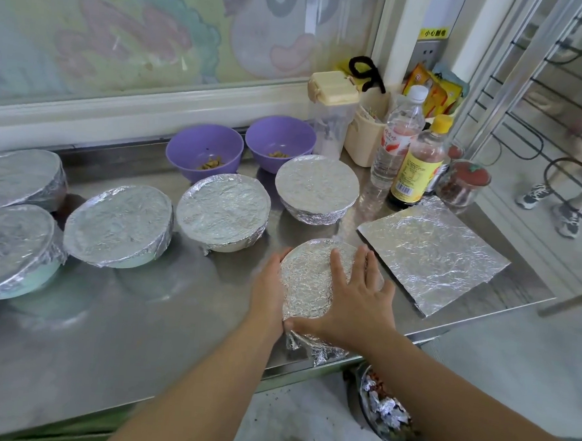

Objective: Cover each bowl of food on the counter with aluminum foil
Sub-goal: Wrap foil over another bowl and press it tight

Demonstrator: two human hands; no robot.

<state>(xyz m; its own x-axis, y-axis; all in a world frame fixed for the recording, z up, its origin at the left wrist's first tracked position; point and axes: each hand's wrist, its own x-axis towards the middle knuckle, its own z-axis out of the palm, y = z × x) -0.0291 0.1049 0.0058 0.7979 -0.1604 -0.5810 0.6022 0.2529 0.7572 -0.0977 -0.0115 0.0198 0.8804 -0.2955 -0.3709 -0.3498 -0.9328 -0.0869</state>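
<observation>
Lower centre: left hand (268,283) cups the foil-topped sixth bowl (308,279), right hand (358,301) pressing flat on top. Five wrapped bowls (222,211) done; two purple bowls (204,148) remain.

Crinkled foil everywhere, bright and silvery. The foil sheet (432,254) is wrinkled with a soft shine, and left of it the nearest bowl (308,282) wears the same creased metal skin. Beneath the sheet, the counter (141,313) is brushed steel, smooth and dully reflective. Behind the sheet to the left, 2 purple bowls (204,150) (280,141) look like smooth matt plastic. Just behind it stands a clear, glossy plastic bottle (398,135).
</observation>
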